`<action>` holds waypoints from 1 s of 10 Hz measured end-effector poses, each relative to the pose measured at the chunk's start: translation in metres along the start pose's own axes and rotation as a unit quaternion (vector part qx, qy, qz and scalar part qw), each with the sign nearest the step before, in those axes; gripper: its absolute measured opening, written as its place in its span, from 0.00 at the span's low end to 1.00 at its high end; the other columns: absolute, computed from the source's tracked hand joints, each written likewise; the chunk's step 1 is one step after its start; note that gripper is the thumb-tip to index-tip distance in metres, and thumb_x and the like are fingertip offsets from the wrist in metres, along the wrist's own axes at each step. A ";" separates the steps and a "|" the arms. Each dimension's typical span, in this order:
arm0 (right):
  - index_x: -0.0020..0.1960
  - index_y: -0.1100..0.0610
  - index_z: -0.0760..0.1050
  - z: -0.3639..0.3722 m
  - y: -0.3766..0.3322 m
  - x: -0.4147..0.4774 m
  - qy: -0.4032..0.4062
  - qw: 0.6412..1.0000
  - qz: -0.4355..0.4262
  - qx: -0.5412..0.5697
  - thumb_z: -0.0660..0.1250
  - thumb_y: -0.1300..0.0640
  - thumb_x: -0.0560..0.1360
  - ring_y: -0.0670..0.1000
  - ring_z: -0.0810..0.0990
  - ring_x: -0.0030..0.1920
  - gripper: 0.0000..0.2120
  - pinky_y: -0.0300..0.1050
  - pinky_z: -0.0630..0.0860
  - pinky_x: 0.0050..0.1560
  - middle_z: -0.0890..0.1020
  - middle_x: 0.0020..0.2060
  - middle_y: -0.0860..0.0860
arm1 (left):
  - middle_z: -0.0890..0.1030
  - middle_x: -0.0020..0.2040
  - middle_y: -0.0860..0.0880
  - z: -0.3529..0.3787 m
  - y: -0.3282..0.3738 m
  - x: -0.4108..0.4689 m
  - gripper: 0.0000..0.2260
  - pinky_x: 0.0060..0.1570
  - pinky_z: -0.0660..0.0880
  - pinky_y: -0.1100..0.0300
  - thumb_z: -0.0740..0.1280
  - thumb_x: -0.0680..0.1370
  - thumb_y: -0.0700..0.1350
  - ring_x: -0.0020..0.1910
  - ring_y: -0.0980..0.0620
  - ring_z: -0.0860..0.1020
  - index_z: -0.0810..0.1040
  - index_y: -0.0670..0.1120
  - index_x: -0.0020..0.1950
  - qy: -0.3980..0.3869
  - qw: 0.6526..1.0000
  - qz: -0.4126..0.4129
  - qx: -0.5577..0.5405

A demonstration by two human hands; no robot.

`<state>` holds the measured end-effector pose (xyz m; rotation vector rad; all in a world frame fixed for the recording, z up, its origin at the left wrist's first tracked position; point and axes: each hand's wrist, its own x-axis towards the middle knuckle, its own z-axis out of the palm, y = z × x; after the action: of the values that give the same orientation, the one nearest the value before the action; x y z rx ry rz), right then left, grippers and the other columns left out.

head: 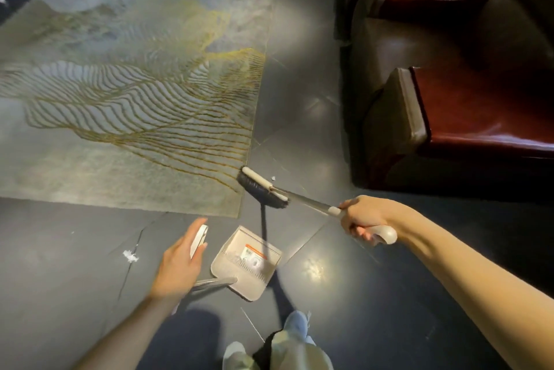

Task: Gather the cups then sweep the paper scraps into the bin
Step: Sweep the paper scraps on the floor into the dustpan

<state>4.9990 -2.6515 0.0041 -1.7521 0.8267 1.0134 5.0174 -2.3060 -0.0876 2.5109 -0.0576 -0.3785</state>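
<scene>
Paper scrap (272,177): short, low strokes with the broom (263,188) the right hand (364,218) grips, toward the dustpan (248,284) the left hand (180,264) pinches.

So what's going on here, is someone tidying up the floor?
Yes, a person is sweeping. Their right hand grips the broom, whose bristles are down at the edge of the rug, beside a small paper scrap. Their left hand holds the handle of the dustpan, which sits on the floor in front of their feet. Another clump of scraps lies to the left, not yet swept up. No cups or bin are in view.
</scene>
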 end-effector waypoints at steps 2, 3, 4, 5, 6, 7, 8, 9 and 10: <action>0.50 0.65 0.73 0.022 -0.035 0.076 0.059 0.995 0.006 -0.080 0.59 0.68 0.75 0.48 0.73 0.24 0.07 0.37 0.71 0.24 0.76 0.31 0.57 | 0.79 0.60 0.49 -0.011 -0.023 -0.009 0.19 0.52 0.72 0.53 0.62 0.79 0.45 0.56 0.42 0.77 0.69 0.59 0.68 0.050 0.997 -0.058 -0.023; 0.48 0.65 0.70 0.029 -0.042 0.108 0.055 0.991 0.088 -0.083 0.57 0.69 0.75 0.52 0.73 0.35 0.04 0.39 0.73 0.26 0.73 0.37 0.58 | 0.81 0.55 0.41 -0.012 -0.030 -0.002 0.20 0.47 0.73 0.52 0.62 0.79 0.42 0.51 0.38 0.78 0.69 0.54 0.70 0.048 0.997 -0.058 -0.002; 0.42 0.63 0.69 0.035 -0.041 0.124 0.056 0.987 0.114 -0.094 0.56 0.70 0.75 0.53 0.71 0.37 0.06 0.43 0.72 0.31 0.71 0.38 0.58 | 0.81 0.53 0.38 -0.015 -0.032 0.004 0.20 0.46 0.72 0.52 0.64 0.78 0.40 0.50 0.35 0.78 0.70 0.50 0.70 0.066 0.996 -0.062 -0.001; 0.35 0.59 0.65 0.050 -0.033 0.141 0.036 0.994 0.045 -0.094 0.58 0.67 0.77 0.50 0.69 0.30 0.13 0.44 0.71 0.33 0.70 0.32 0.55 | 0.82 0.51 0.37 -0.020 -0.034 0.005 0.19 0.42 0.73 0.52 0.65 0.77 0.39 0.47 0.35 0.79 0.71 0.48 0.68 0.083 0.995 -0.052 0.001; 0.34 0.56 0.66 0.072 -0.018 0.148 0.031 0.993 0.021 -0.109 0.61 0.67 0.75 0.49 0.72 0.32 0.13 0.46 0.75 0.42 0.73 0.35 0.54 | 0.81 0.49 0.36 -0.024 -0.038 0.008 0.20 0.42 0.74 0.50 0.65 0.77 0.39 0.46 0.35 0.79 0.71 0.48 0.68 0.082 0.995 -0.053 -0.004; 0.57 0.62 0.75 0.100 -0.014 0.103 0.033 0.961 0.073 -0.263 0.59 0.66 0.74 0.51 0.78 0.53 0.13 0.34 0.71 0.43 0.76 0.59 0.54 | 0.81 0.51 0.36 -0.023 -0.039 0.016 0.20 0.45 0.73 0.49 0.64 0.77 0.40 0.48 0.34 0.78 0.70 0.51 0.69 0.074 0.996 -0.049 0.003; 0.71 0.66 0.64 0.129 0.009 0.084 -0.019 0.958 0.053 -0.280 0.62 0.68 0.75 0.56 0.79 0.55 0.25 0.29 0.74 0.34 0.73 0.65 0.60 | 0.80 0.56 0.41 -0.024 -0.044 0.018 0.20 0.49 0.74 0.48 0.63 0.78 0.41 0.51 0.35 0.77 0.69 0.55 0.69 0.087 0.995 -0.043 -0.033; 0.63 0.62 0.70 0.162 0.028 0.037 -0.077 0.928 0.095 -0.353 0.62 0.67 0.76 0.52 0.80 0.50 0.16 0.38 0.76 0.41 0.76 0.45 0.53 | 0.78 0.58 0.40 -0.023 -0.052 0.012 0.20 0.51 0.73 0.48 0.62 0.79 0.41 0.54 0.36 0.76 0.67 0.55 0.69 0.068 0.997 -0.017 -0.037; 0.55 0.63 0.75 0.173 0.036 -0.005 -0.099 0.943 0.104 -0.299 0.60 0.67 0.75 0.47 0.73 0.29 0.10 0.36 0.72 0.28 0.73 0.30 0.52 | 0.79 0.54 0.38 -0.023 -0.056 0.002 0.20 0.44 0.71 0.53 0.62 0.79 0.42 0.49 0.38 0.77 0.65 0.55 0.70 0.051 0.997 0.026 -0.042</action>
<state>4.9175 -2.5026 -0.0465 -2.0387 0.6169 1.6854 5.0230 -2.2476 -0.1019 2.4355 -0.0648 -0.2277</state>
